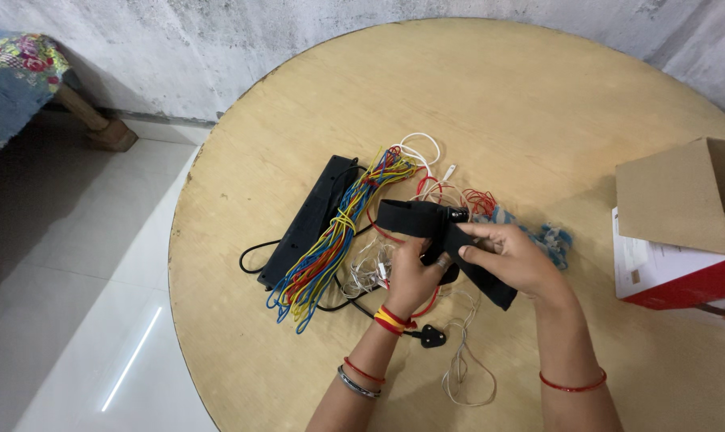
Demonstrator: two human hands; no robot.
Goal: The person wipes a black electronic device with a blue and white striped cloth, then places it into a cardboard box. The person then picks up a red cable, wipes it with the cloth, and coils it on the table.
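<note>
Black strap, held above the wire pile at the middle of the round tabletop. Clamped by left hand from below and right hand at its lower end. Just left of the strap: coloured wire bundle, black power strip. Well right of the strap: cardboard box.

A wide black strap was held in the air just over the worktop, bent at its middle around a small dark buckle, one flat end reaching left, the other slanting down to the right
</note>
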